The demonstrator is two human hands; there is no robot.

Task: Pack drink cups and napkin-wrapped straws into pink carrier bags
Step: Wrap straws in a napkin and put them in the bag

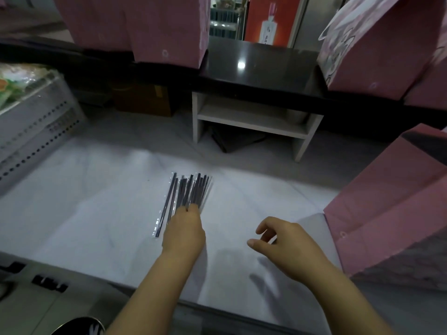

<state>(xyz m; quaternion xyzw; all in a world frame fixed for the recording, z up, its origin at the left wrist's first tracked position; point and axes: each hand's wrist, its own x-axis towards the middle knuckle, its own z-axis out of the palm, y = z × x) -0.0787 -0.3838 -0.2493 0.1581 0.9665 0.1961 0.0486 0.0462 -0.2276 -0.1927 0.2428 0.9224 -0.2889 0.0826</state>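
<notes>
1. Head view: left hand [183,234] is down on the near ends of the straws [188,192], back of hand up, wrist low over the counter [96,213].
2. Left fingers are bent down into the bundle and mostly hidden behind the knuckles. Can't tell whether they pinch any straws or only press on them.
3. Straws: dark, each in a clear wrapper, fanned out flat on the counter. They run away from the left hand, with a few loose ones just left of it.
4. Right hand [285,247] hovers over the counter, right of the left hand and apart from it. Fingers loosely curled, thumb pointing left, nothing held.
5. Near bag [387,213]: pink, just right of the right hand, not touching it, tilted with its base on the counter.
6. Left bag [167,27]: pink, well ahead of the left hand, up on the dark ledge [254,59].
7. Right bag [362,44]: pink with a printed pattern, well ahead of the right hand on the same ledge, leaning.
8. White shelf [251,117] sits under the ledge, ahead of and between both hands.
9. Perforated metal casing [36,131] stands far left of the left hand.
</notes>
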